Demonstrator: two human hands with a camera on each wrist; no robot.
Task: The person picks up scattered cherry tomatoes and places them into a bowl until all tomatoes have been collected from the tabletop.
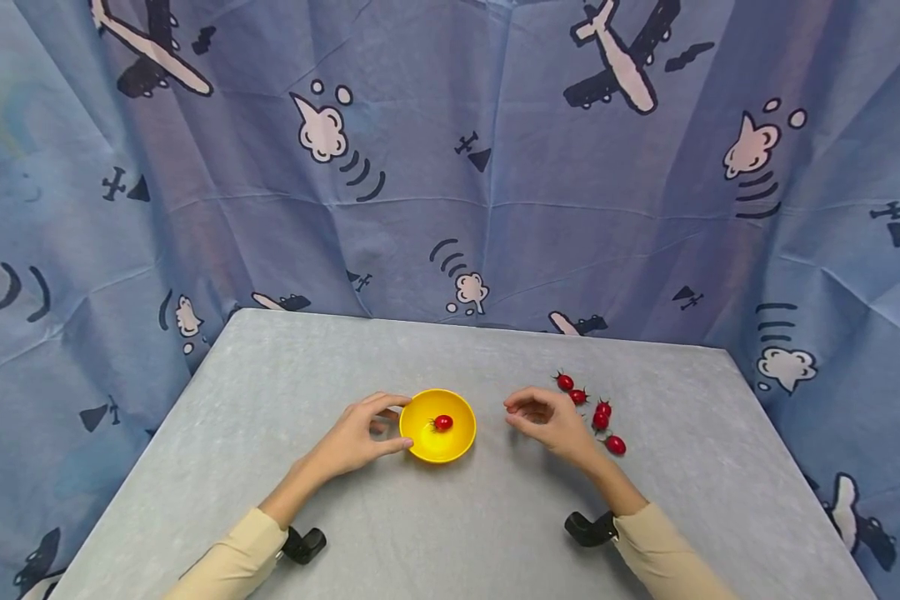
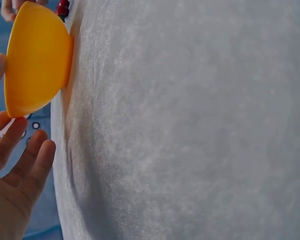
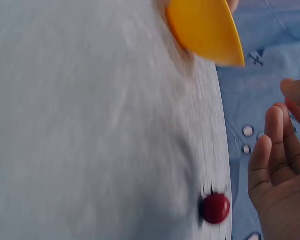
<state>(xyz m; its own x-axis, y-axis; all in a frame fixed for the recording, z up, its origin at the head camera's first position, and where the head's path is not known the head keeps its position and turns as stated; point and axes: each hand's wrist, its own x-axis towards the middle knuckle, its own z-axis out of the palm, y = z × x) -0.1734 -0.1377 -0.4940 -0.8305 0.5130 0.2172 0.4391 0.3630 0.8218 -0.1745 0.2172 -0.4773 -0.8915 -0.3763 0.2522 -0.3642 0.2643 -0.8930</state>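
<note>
A yellow bowl [image 1: 420, 446] stands upright on the table with one cherry tomato [image 1: 442, 423] inside. My left hand [image 1: 356, 433] holds the bowl's left side, thumb at the near rim and fingers at the far rim. To the right of the bowl, my right hand [image 1: 551, 421] is raised over the table with thumb and fingertips together. A bit of red shows between those fingertips, apparently a cherry tomato [image 3: 291, 106] mostly hidden by them. Beyond and beside this hand lie several loose cherry tomatoes [image 1: 615, 445] with green stems.
The pale grey table [image 1: 435, 533] reaches back to a blue curtain [image 1: 412, 167] printed with planes and clouds. Black wrist devices [image 1: 591, 528] hang at both sleeves. One loose tomato [image 3: 215, 207] lies below the right hand in the right wrist view.
</note>
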